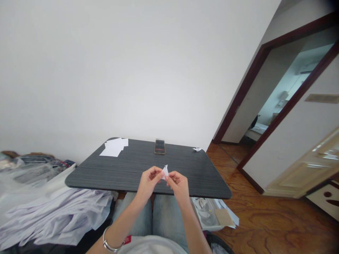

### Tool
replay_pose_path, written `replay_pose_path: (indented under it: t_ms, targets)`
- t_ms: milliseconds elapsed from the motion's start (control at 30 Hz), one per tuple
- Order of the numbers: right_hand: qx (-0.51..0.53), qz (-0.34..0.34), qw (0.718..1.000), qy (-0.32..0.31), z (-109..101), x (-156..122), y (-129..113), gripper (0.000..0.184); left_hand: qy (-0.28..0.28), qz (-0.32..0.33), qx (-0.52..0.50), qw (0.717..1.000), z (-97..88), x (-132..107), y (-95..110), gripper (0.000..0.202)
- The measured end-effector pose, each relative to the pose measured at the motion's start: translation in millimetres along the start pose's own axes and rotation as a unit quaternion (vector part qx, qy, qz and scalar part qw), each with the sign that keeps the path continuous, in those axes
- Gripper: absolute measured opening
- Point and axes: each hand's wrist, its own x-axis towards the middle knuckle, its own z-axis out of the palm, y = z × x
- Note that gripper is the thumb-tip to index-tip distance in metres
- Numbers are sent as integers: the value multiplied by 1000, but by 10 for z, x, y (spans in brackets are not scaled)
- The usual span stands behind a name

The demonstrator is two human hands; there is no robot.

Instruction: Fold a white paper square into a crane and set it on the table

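A small folded white paper piece (pixel 165 170) is pinched between both my hands above the near edge of the dark wood-grain table (pixel 127 169). My left hand (pixel 148 181) grips it from the left with thumb and fingers closed. My right hand (pixel 179 184) pinches it from the right. A silver bangle sits on my left wrist. My knees in blue jeans show under the table.
A stack of white paper sheets (pixel 114 146) lies at the table's far left. A phone (pixel 160 146) stands at the far middle. A small folded paper figure (pixel 197 149) sits at the far right corner. Piled clothes (pixel 50 215) lie left; an open doorway (pixel 278 106) is right.
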Motion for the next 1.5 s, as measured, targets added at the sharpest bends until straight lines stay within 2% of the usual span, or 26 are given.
replay_pose_path:
  t_ms: [133, 267, 700, 867, 1100, 1200, 1333, 1500]
  targets:
    - [7, 8, 1000, 17, -24, 25, 34, 12, 16, -10, -33, 999, -30, 15, -36, 21]
    - [17, 11, 999, 30, -27, 30, 32, 13, 7, -10, -29, 999, -53, 39, -72, 22]
    - [76, -6, 997, -4, 1, 38, 89, 16, 18, -13, -59, 998, -34, 43, -68, 21]
    - [72, -7, 997, 1, 11, 28, 61, 15, 18, 0, -55, 998, -34, 49, -63, 20]
    - [-28, -21, 999, 36, 47, -2, 12, 11, 34, 25, 14, 999, -31, 41, -63, 13]
    - [-78, -48, 995, 46, 57, -12, 3, 10, 38, 48, 77, 995, -34, 10, -38, 10]
    - [-143, -88, 983, 67, 64, -3, 31, 8, 38, 113, 161, 980, -35, -36, -6, 10]
    - [-173, -138, 973, 71, 73, -5, 9, 9, 28, 125, 178, 976, -44, -38, -17, 15]
